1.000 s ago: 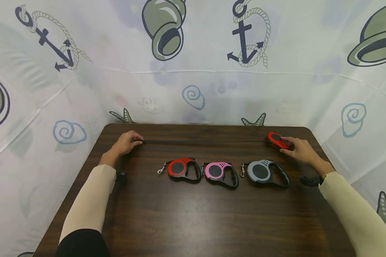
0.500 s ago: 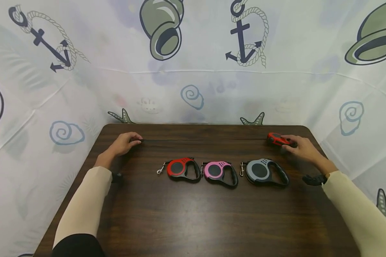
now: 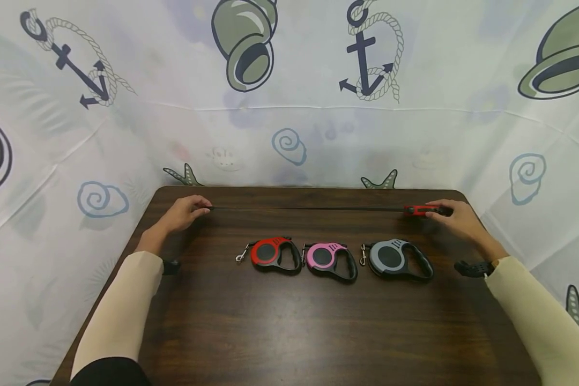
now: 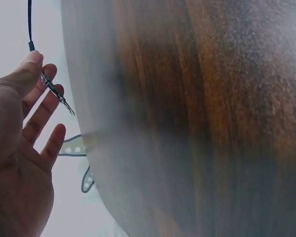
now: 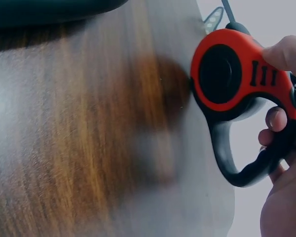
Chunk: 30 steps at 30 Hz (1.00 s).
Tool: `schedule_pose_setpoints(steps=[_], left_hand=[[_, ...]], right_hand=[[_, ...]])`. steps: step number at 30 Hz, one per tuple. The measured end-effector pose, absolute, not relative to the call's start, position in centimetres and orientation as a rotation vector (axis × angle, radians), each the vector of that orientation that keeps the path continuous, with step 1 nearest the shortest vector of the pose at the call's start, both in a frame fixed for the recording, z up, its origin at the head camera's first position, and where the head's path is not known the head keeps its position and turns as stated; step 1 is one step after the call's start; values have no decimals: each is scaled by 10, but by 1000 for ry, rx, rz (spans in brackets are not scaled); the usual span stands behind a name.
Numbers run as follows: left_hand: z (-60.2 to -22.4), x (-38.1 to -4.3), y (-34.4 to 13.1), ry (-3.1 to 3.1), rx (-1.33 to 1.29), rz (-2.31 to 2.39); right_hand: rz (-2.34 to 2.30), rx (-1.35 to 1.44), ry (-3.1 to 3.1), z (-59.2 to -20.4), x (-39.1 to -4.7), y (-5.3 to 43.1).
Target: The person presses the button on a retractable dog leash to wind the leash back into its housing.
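My right hand (image 3: 455,217) grips a red and black retractable dog leash (image 5: 220,74) by its handle, seen edge-on in the head view. From it a thin black cord (image 3: 309,208) runs straight across to my left hand (image 3: 185,212). In the left wrist view, thumb and forefinger pinch the cord's end just above a metal snap hook (image 4: 56,92), which hangs against the other fingers. Nearer on the table lie a second red leash (image 3: 266,252), a pink leash (image 3: 323,257) and a grey leash (image 3: 390,257), side by side.
The brown wooden table (image 3: 289,327) has rounded far corners. White cloth (image 3: 289,128) printed with anchors and shells hangs behind it and at both sides. A small snap hook (image 3: 241,256) lies at the left of the nearer red leash.
The held leash has turned edge-on and moved slightly right. Its cord now looks straight and level between both hands. The left hand has shifted slightly left and away. The three lying leashes stay put.
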State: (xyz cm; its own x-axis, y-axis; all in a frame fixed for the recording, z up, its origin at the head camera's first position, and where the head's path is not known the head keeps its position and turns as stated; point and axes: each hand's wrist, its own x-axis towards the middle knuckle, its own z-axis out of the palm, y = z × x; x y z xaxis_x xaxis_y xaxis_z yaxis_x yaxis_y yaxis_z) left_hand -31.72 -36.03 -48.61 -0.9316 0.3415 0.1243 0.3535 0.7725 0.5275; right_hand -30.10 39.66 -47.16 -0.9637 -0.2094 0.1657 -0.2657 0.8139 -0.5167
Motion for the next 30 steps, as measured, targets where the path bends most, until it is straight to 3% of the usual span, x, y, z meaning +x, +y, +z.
schedule_pose_setpoints(steps=[30], left_hand=[[-469, -298, -358, -2884, -609, -930]], right_hand=[[1233, 316, -2915, -461, -305, 423]])
